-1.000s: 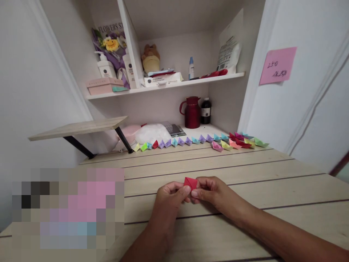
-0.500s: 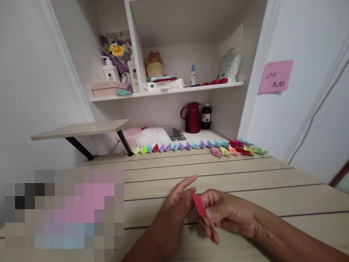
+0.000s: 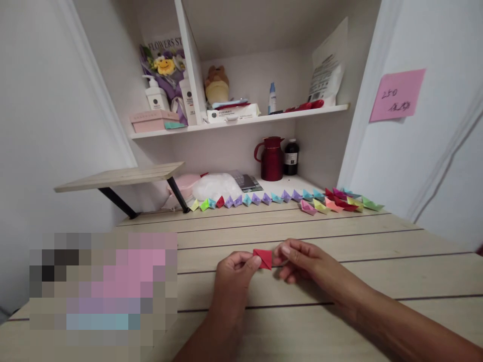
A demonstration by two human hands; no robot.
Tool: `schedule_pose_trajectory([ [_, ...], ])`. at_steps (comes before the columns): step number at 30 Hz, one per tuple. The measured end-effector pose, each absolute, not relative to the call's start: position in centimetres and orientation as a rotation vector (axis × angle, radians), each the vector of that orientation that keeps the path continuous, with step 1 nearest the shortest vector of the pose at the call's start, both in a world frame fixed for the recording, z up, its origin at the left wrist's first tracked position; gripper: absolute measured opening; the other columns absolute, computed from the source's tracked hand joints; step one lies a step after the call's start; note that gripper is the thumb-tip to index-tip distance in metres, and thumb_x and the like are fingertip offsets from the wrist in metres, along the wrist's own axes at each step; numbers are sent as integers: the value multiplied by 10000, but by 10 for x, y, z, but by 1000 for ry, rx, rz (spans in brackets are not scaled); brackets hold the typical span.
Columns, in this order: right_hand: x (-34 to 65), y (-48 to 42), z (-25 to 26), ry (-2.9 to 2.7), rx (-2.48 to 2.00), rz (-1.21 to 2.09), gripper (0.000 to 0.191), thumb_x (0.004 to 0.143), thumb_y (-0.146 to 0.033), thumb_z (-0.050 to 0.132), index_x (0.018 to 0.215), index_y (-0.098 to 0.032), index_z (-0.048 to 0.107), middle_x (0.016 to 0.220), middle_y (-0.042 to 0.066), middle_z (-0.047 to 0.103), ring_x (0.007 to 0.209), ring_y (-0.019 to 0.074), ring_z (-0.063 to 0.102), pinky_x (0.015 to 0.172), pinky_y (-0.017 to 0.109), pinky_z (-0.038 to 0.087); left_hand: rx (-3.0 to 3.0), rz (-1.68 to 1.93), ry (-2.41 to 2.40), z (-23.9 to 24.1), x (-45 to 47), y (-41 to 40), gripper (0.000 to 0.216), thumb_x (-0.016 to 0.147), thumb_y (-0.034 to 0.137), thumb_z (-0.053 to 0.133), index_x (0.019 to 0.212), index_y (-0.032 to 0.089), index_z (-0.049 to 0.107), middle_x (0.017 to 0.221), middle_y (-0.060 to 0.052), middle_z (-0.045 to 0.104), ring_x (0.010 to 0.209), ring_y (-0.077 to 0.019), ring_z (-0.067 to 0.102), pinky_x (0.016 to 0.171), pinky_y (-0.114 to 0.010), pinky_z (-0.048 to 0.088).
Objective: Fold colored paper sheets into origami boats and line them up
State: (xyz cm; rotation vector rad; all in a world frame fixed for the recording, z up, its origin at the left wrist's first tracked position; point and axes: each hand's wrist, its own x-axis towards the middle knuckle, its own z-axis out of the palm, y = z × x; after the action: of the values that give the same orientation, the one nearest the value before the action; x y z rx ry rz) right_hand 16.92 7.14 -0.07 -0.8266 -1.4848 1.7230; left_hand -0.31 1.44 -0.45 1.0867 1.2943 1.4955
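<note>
A small red folded paper (image 3: 264, 258), with a diagonal crease line across its face, is pinched between the thumb and fingers of my left hand (image 3: 234, 274). My right hand (image 3: 302, 259) is just right of the paper, its fingers loosely bent and partly apart, with nothing seen in them. The fingertips come close to the paper's right edge; whether they touch it I cannot tell. Both hands are above the wooden table (image 3: 362, 281). Farther back, a row of colourful folded paper boats (image 3: 266, 198) runs along the table's far edge, bunched in two rows at the right end.
A raised wooden stand (image 3: 124, 176) on black legs is at the left. A blurred-out patch (image 3: 101, 286) covers the table's left front. Behind are a red jug (image 3: 271, 160), a dark bottle (image 3: 291, 157) and a loaded shelf (image 3: 241, 120). A pink note (image 3: 398, 95) is on the wall.
The red paper has passed from my right hand to my left hand and turned to show a squarer face. My left fingers have closed on it; my right hand has let go. The view has shifted slightly.
</note>
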Motion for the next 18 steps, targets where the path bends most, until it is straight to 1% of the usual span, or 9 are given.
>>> schedule_pose_trajectory([
  [3, 173, 82, -1, -1556, -905, 1404, 335, 785, -515, 656, 879, -194, 642, 868, 24, 660, 792, 172, 604, 703, 291, 448, 1170, 1490, 1410, -6, 0, 15, 106, 662, 254, 691, 600, 169, 707, 700, -29, 639, 695, -182, 577, 674, -277, 426],
  [5, 174, 84, 0, -1638, -903, 1290, 293, 786, -463, 663, 920, -203, 651, 844, 16, 658, 815, 184, 598, 743, 307, 445, 1249, 1485, 1440, -6, 3, 15, 99, 652, 227, 677, 571, 175, 702, 709, -32, 621, 695, -183, 575, 657, -275, 422],
  [7, 173, 79, 3, -1727, -899, 1228, 248, 780, -405, 667, 926, -205, 665, 836, 20, 675, 804, 193, 607, 745, 314, 452, 1296, 1488, 1472, -6, 5, 15, 113, 655, 218, 665, 554, 181, 698, 703, -31, 608, 685, -181, 573, 651, -278, 423],
  [12, 168, 61, 10, -2001, -862, 989, 90, 785, -274, 653, 822, -220, 714, 865, 44, 711, 840, 219, 631, 751, 316, 469, 1365, 1498, 1540, -4, 7, 13, 118, 657, 196, 657, 544, 199, 690, 680, -27, 609, 683, -187, 577, 656, -288, 434],
  [15, 167, 56, 12, -2067, -885, 857, 111, 814, -241, 619, 744, -221, 703, 786, 30, 706, 771, 204, 632, 712, 306, 463, 1432, 1479, 1529, -4, 10, 11, 125, 654, 183, 663, 535, 210, 692, 674, -21, 613, 682, -183, 580, 664, -288, 437],
  [18, 168, 57, 11, -2063, -915, 850, 134, 818, -231, 609, 714, -218, 691, 750, 24, 704, 736, 199, 633, 692, 300, 458, 1430, 1513, 1498, -5, 11, 11, 95, 655, 179, 667, 574, 214, 702, 717, -22, 624, 713, -186, 595, 687, -291, 458],
])
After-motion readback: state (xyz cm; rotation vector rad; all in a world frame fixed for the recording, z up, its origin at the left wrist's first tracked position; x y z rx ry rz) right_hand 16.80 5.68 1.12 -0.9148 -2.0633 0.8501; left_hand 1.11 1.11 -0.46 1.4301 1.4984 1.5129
